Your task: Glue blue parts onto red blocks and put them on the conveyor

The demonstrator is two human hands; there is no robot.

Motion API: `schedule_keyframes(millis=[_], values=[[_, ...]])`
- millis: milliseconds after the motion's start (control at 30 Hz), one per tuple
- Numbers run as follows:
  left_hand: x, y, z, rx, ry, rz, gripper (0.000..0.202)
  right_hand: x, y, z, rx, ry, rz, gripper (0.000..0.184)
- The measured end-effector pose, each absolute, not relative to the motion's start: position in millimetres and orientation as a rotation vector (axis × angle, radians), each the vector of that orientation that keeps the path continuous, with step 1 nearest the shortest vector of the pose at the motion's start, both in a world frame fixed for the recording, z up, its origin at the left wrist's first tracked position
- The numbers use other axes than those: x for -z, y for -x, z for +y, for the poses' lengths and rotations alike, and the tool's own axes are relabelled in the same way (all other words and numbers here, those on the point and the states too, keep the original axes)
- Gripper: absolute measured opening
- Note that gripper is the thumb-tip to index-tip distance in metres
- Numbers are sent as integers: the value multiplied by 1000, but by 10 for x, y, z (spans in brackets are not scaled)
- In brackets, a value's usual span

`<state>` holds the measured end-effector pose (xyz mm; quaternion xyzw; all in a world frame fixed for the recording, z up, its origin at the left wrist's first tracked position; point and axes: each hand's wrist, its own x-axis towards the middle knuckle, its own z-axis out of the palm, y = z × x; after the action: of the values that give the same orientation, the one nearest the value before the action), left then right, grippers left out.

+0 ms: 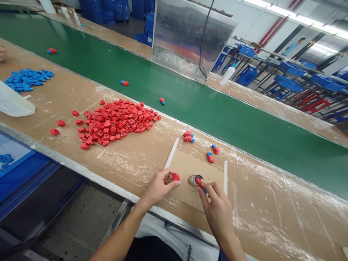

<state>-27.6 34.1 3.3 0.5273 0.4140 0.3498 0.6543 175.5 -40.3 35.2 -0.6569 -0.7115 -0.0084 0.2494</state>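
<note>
My left hand [160, 185] is closed, with a small red plastic piece [176, 177] at its fingertips. A second red piece [199, 182] is pinched between the thumb and fingers of my right hand [216, 199]; a bit of blue shows beside those fingers. This piece is at a small round dark-rimmed cup [200, 176], and I cannot tell whether they touch. Next to the cup lies a wet-looking brownish patch [191, 180] on a cardboard sheet [187, 197]. Beyond the sheet's far edge lie several red-and-blue pieces [210, 157].
A large pile of red pieces [116, 121] lies to the left, with blue pieces [27, 79] farther off. A green conveyor belt [233, 119] runs behind, carrying a few red-and-blue pieces [124, 83]. A metal panel [187, 40] and a white bottle [227, 75] stand beyond it. Another person's hand [2, 53] shows far left.
</note>
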Motion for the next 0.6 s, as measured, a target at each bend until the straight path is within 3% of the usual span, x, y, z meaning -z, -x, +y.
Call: schedule_keyframes(millis=[300, 600], values=[[-65, 112, 118, -738, -1031, 800, 25, -476, -1834, -342, -155, 1760, -1676, 26], [39, -60, 79, -623, -878, 659, 31, -558, -1854, -472, -670, 1605, -1538, 23]])
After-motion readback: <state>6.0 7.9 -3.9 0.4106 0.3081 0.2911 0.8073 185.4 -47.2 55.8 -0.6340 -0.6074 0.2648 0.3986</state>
